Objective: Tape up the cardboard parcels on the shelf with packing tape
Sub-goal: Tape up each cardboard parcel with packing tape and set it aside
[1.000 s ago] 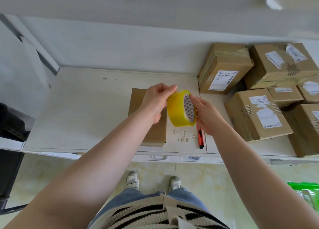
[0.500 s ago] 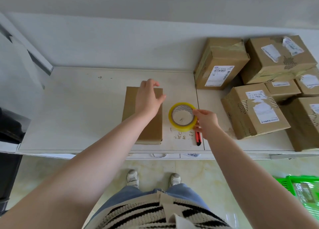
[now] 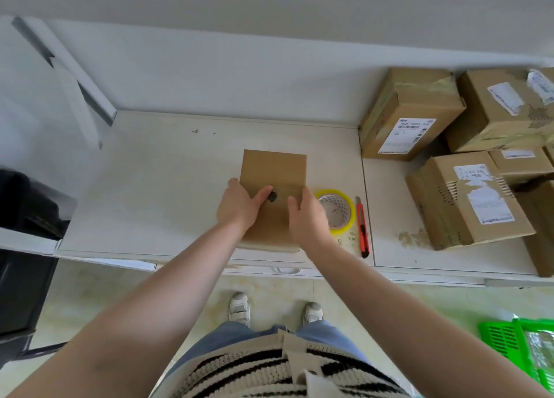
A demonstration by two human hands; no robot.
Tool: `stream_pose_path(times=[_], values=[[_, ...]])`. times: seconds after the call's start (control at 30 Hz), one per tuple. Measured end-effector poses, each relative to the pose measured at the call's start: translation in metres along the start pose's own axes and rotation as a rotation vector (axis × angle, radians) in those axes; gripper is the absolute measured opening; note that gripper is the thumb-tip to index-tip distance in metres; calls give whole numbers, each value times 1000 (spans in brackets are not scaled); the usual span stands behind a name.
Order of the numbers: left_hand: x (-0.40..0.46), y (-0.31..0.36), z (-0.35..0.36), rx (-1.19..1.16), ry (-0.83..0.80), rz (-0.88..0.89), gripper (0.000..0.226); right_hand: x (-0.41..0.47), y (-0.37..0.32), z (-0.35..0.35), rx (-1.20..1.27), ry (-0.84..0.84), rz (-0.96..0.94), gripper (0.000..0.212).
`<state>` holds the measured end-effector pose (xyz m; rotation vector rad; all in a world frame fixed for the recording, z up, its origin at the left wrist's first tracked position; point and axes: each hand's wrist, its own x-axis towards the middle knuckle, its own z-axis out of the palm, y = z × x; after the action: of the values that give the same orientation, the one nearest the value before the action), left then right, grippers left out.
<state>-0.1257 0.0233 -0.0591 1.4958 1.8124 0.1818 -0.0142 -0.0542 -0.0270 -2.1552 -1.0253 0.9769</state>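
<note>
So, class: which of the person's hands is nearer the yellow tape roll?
Right. The right hand rests on the flat cardboard parcel directly beside the tape roll, partly overlapping it in view; the left hand is at the parcel's far edge.

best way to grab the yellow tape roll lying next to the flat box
Probably from above: the tape roll lies flat on the shelf, hole up. Drop fingers into the core, thumb on the outer far-right rim, since the right hand covers its left edge and the red cutter lies just right.
</note>
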Motion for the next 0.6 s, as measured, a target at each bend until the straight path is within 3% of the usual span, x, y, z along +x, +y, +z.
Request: stream_pose_path(times=[0.1,0.23,0.33,0.4,0.5,0.6], values=[[0,-4,1,-37,-14,68,60,7,-5,14,16,34,91,41],[-1,-8,0,-55,-7,113,50,24,2,12,30,10,175,38],[-1,-5,-2,-42,-64,99,51,26,8,15,60,2,128,38],[-1,-7,0,79,-46,100,68,25,13,16,69,9,95,40],[0,2,9,477,217,392,76,25,17,17,64,21,80,37],[4,24,25,563,204,586,71,27,19,18,82,34,74,34]])
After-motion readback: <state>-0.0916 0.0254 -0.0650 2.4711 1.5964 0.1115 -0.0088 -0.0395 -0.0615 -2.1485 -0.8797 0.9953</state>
